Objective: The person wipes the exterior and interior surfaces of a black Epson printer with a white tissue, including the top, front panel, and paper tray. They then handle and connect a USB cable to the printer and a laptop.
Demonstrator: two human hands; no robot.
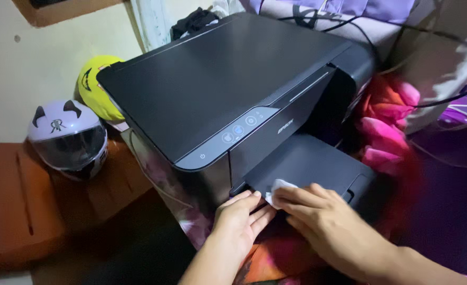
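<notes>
A black printer (212, 79) with a flat lid and a front control strip fills the middle of the head view. Its black output tray (318, 163) sticks out at the front. My right hand (323, 219) presses a small white cloth or tissue (278, 188) onto the tray's near left corner, fingers over it. My left hand (239, 216) rests flat beside it, fingertips touching the tray's front edge and the printer's lower front, with nothing in it.
A white helmet (69, 138) with dark ears and visor sits on a reddish wooden surface (17, 206) at left. Behind it is a yellow helmet (97, 91). Pink cloth (389, 126) and dark cables (444, 100) lie right of the printer.
</notes>
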